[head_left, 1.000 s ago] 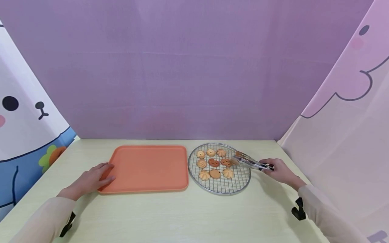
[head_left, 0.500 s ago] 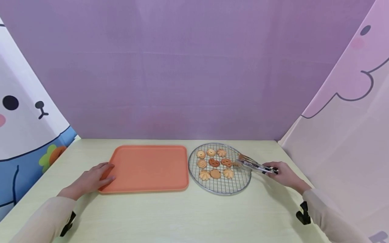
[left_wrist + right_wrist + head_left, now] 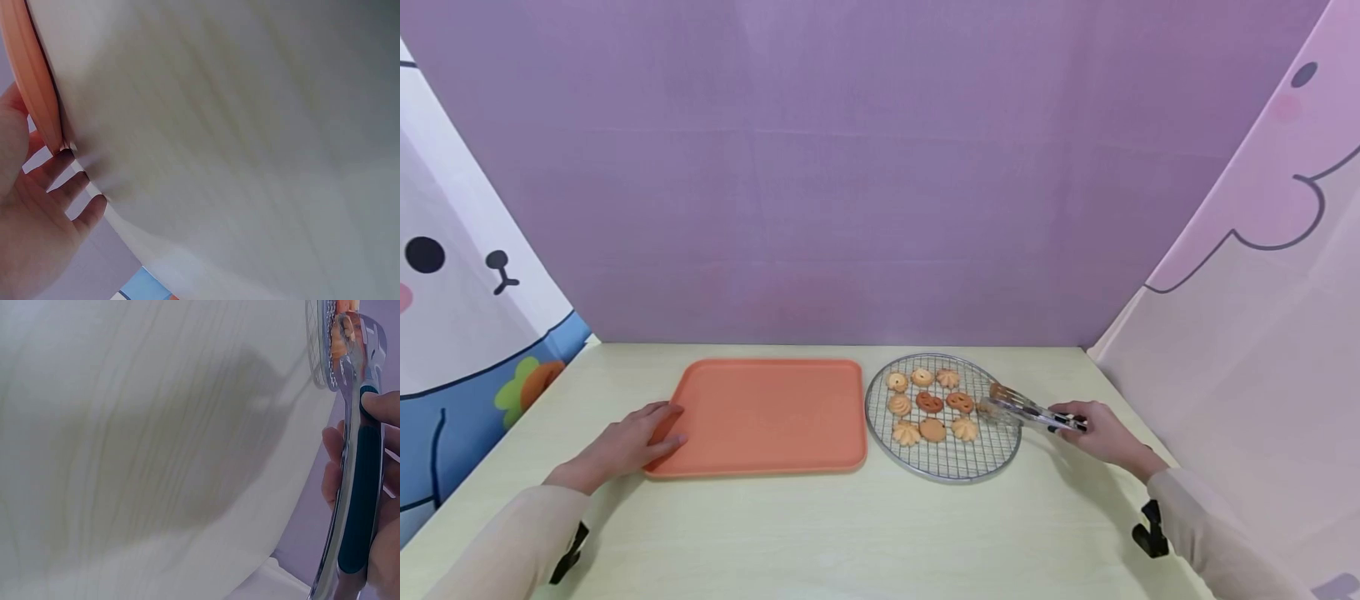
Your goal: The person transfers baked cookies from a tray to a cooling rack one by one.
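Note:
My left hand (image 3: 631, 442) rests at the left rim of an orange tray (image 3: 767, 417), thumb and forefinger over the rim. In the left wrist view its other fingers (image 3: 87, 212) are spread beside the tray edge, touching the table. My right hand (image 3: 1101, 433) grips metal tongs (image 3: 1033, 411), whose dark handle pad (image 3: 361, 500) shows in the right wrist view. The tong tips are over the right part of a round wire rack (image 3: 955, 481), right at a small cookie partly hidden by them. Several cookies sit in rows on the rack, among them a brown pretzel-shaped cookie (image 3: 929, 402).
The tray and rack lie side by side on a pale wooden table (image 3: 820, 533). A purple cloth (image 3: 850, 183) hangs along the back edge. Cloths with cartoon figures stand at the left (image 3: 467, 317) and right (image 3: 1247, 333).
My right hand has drawn the tongs slightly right, away from the pretzel-shaped cookies, and then stays almost still. The left hand and tray have not moved.

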`<state>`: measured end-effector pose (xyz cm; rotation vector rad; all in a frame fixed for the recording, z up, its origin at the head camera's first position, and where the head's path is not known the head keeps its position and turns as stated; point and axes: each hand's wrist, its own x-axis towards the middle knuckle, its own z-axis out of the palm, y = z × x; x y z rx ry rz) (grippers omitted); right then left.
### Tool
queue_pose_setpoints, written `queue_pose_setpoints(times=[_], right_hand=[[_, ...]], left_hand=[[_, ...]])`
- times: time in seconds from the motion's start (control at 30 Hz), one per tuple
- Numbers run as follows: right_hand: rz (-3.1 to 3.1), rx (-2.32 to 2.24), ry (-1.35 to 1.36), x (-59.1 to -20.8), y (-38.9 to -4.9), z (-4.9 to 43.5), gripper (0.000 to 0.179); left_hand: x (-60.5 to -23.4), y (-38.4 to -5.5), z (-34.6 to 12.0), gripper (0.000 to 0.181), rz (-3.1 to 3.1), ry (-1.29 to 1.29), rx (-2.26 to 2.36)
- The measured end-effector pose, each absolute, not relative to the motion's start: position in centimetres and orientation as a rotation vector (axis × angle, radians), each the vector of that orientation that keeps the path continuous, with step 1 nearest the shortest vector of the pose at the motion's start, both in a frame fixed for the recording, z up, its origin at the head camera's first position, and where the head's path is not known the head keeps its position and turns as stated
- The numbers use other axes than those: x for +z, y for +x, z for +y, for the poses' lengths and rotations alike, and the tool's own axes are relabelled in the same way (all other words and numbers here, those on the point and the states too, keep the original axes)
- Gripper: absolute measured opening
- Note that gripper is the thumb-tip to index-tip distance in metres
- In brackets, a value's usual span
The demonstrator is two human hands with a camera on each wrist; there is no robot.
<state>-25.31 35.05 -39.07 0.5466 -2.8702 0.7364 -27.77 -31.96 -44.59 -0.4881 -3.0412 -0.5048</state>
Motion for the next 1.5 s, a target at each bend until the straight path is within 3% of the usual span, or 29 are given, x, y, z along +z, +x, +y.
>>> queue_pose_setpoints(times=[1.03, 1.5], right_hand=[[-2.67, 0.803, 0.572, -38.8, -26.1, 35.2, 0.033], [-2.607, 0.747, 0.236, -39.1, -26.7, 35.2, 0.039]], left_hand=[[-44.5, -27.8, -32.0, 0.065, -3.042, -0.497, -0.517], [-44.3, -27.7, -31.9, 0.066, -3.061, -0.479, -0.523]])
